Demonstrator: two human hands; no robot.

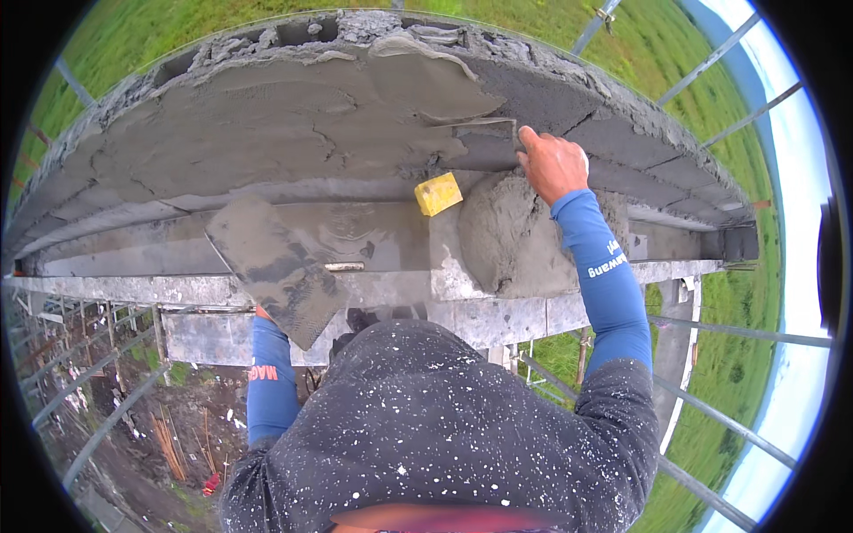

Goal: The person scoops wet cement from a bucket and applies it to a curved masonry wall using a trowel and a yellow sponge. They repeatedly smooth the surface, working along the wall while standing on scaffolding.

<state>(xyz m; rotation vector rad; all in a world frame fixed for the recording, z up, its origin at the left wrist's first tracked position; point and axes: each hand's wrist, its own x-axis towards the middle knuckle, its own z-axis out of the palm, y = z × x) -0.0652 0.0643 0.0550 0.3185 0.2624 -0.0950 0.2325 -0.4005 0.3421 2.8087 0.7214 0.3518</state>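
I'm looking down from a scaffold, grass and bare ground far below, at a block wall [622, 142] curving across the top. Wet plaster [267, 133] covers its left and middle; to the right of the trowel [484, 133] the blocks are bare, so I'd judge the coat roughly two-thirds on, with the right stretch and smoothing left. My right hand [553, 164] is clenched around the trowel's handle, blade pressed flat on the wall at the plaster's edge. My left hand [264, 313] is mostly hidden under the hawk [275, 266], seemingly holding it, grip unseen. A mortar heap [511, 235] and yellow sponge [438, 193] sit on the plank [373, 240].
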